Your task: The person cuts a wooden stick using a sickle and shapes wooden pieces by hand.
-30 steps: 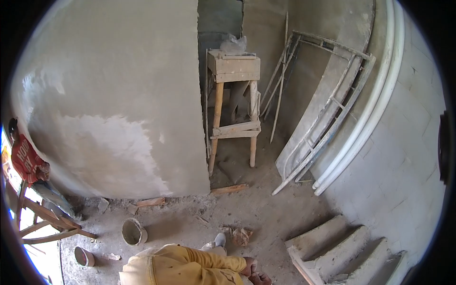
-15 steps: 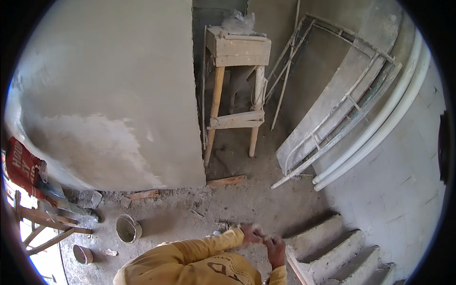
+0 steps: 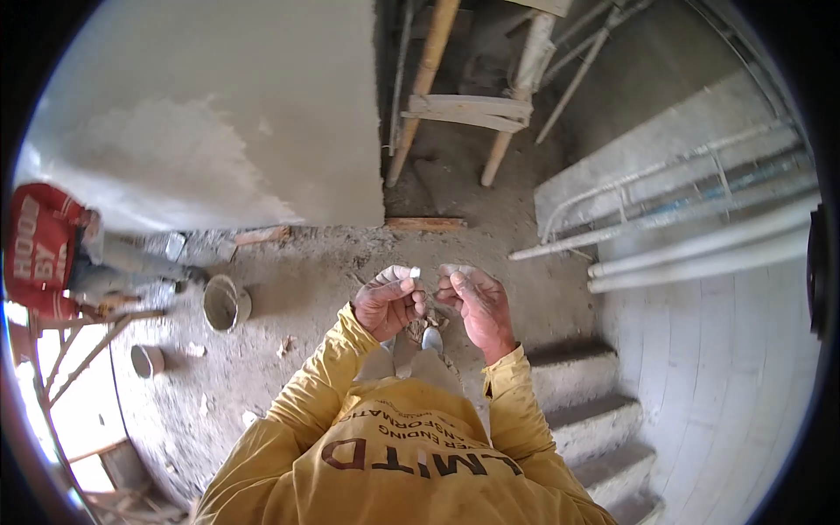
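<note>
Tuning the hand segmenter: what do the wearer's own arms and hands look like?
Long yellow sleeves, creased, ending around the wrists; no print visible on them. Left hand and right hand are bare: no gloves. No cables visible. Matching yellow shirt, dark lettering across the front.

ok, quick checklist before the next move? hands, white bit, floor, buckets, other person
1. White bit secure: ok, pinched in the left hand at the fingertips.
2. Right hand free: cannot tell; fingers curled, any small thing in them would be hidden.
3. Hands apart: ok, a gap shows between them.
4. Floor tidy: not ok, scraps and a wood strip lie on it.
5. Large bucket and small bucket out of the way: ok, both off to the left.
6. Other person clear of the hands: ok, at far left.
</note>
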`<move>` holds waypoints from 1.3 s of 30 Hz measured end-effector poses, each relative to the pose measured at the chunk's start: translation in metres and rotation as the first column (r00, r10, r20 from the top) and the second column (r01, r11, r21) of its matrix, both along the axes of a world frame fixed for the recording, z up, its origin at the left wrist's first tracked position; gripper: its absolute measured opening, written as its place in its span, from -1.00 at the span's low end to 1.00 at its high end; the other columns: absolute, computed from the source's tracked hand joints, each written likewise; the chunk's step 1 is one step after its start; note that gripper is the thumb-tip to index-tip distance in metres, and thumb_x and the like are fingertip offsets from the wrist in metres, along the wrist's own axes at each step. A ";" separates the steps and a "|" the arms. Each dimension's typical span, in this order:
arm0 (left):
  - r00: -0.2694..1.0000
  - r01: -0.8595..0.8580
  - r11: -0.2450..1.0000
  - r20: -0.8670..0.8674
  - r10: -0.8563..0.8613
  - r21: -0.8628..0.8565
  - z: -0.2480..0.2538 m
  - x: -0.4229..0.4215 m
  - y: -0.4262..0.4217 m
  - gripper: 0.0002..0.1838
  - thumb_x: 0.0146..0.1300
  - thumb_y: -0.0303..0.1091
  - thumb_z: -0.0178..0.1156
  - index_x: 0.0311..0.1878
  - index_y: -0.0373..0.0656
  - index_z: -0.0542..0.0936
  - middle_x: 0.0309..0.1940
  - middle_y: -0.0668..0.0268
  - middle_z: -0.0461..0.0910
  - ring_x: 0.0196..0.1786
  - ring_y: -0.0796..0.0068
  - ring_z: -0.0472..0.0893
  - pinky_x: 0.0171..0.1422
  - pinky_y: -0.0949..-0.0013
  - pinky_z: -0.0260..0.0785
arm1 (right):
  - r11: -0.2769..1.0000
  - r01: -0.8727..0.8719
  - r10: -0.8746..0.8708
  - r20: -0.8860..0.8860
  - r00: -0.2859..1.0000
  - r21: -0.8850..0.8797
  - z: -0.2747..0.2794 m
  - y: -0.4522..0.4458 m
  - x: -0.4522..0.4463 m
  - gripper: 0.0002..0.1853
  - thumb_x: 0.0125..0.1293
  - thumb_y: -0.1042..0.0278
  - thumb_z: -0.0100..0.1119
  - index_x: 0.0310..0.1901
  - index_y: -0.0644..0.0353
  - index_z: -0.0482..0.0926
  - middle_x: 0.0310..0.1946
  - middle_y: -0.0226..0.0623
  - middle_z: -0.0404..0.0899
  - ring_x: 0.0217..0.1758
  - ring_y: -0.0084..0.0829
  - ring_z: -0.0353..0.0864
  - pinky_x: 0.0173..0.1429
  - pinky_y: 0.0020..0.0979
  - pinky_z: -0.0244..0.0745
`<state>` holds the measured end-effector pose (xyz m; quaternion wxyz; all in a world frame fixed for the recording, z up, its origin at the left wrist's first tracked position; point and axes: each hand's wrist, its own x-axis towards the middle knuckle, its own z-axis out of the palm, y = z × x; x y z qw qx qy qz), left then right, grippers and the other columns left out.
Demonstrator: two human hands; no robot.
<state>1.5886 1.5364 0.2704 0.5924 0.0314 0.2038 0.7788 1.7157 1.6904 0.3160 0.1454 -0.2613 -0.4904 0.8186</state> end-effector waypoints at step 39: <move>0.377 -0.923 0.262 -0.808 0.453 -0.283 0.040 0.097 -0.064 -0.82 0.25 -0.57 0.28 -0.25 -0.22 0.43 -0.36 0.30 0.62 -0.32 0.56 0.64 -0.20 0.51 0.52 | 0.624 -0.617 0.631 -0.156 0.760 -0.480 -0.026 -0.077 -0.048 -0.85 0.42 0.34 0.14 -0.06 0.15 0.55 -0.18 -0.46 0.60 -0.12 -0.58 0.56 0.07 -0.40 0.48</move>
